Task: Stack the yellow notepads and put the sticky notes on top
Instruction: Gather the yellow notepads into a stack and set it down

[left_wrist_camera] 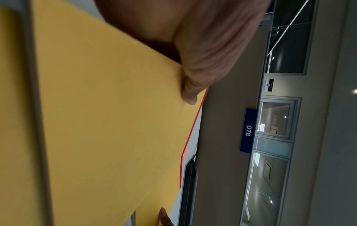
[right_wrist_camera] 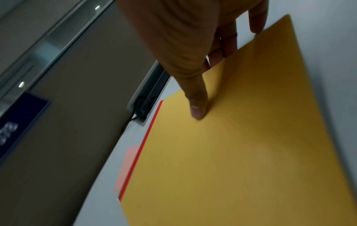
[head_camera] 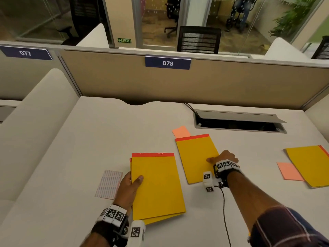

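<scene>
Beige partition panels with a blue 078 plate [head_camera: 167,63] close off the far edge of the pale surface [head_camera: 99,132] you work on; an open cable hatch [head_camera: 238,122] sits at its far right. Your left hand [head_camera: 130,186] grips the near pile of two yellow notepads [head_camera: 157,184] at its left edge, thumb on top, fingers hidden beneath; your right hand [head_camera: 224,158] pinches the middle notepad [head_camera: 197,157] at its right edge, thumb flat on the cover and fingers tucked under, as the right wrist view shows. That middle notepad lies just right of and slightly beyond the pile, apart from it, its long axis running away from you and leaning a little left at the far end, red binding farthest; so the move, by my judgement, is a short carry leftward and toward you, and your right hand is the nearer one for it. One pink sticky note [head_camera: 181,131] peeks from under that pad's far left corner; expect it to stay or drag. A third notepad [head_camera: 309,164] lies well apart at the right edge, over another pink sticky note [head_camera: 288,171]. A white label sheet [head_camera: 109,183] lies just left of your left hand; open room lies to the left and far side.
</scene>
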Motion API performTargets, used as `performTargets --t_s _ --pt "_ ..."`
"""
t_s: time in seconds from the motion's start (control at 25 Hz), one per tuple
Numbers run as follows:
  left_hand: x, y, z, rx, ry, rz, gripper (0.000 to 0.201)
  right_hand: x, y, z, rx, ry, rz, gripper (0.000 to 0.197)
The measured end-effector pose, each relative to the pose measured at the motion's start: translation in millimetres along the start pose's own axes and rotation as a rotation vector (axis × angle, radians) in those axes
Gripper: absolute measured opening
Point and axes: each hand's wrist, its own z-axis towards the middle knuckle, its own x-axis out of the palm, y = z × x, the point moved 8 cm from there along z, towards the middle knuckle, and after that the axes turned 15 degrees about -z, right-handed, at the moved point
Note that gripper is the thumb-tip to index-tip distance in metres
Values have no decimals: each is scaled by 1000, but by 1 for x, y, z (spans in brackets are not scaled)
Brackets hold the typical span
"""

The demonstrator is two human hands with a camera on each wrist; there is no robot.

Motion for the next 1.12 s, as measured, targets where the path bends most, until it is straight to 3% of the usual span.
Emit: performTargets --t_s 0.2,0.36,0.52,0.64,0.72,0.8,0.84,1.0,1.12 --pt "-5 -4 2 14 -13 -35 21 -15 -3 7 -104 103 350 33" --pt "-12 0 8 -10 -36 -71 26 -41 -23 -21 -179 61 722 12" --pt "6 1 0 -30 0 -95 36 -33 -42 -81 -238 170 975 12" --pt "36 6 -13 -75 57 -108 45 1 -31 -112 -258 304 1017 10" --pt "54 12 -22 -99 82 -92 60 27 -26 -124 -258 408 998 29" --pt "71 15 -29 -90 118 -25 76 41 -15 -138 -352 498 934 62" --pt "84 11 -38 -62 156 25 76 40 -10 -146 -400 511 938 68" --pt "129 -16 -66 194 285 241 28 9 -18 -155 -453 307 1100 58" --pt "142 -19 -70 300 338 308 30 -16 -32 -155 -492 150 1059 47"
